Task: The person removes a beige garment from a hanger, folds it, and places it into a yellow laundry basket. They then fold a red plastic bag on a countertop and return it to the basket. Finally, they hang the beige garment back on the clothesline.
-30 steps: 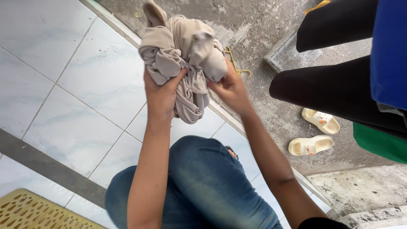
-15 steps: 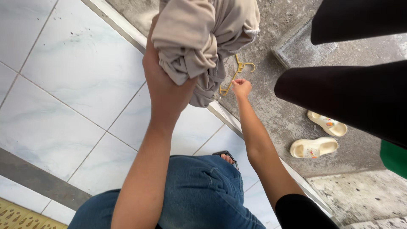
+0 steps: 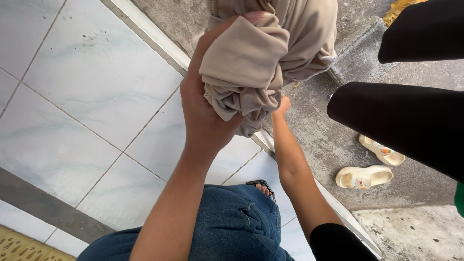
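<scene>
Head view: I see the left hand (image 3: 208, 111) closed tight on the bunched beige cloth (image 3: 270, 53), held high over the floor, while the right hand (image 3: 282, 104) sits just under it, partly hidden, so I cannot tell its grip.

Beige cloth (image 3: 270, 53), blue jeans (image 3: 232, 227), black sleeve (image 3: 338, 241), white tiles (image 3: 96, 96) with faint grey-green veining, dark grey strip (image 3: 43, 208), grey concrete (image 3: 328, 140), cream sandals (image 3: 372, 164), black garments (image 3: 406, 121), yellow patterned mat (image 3: 19, 246).
</scene>
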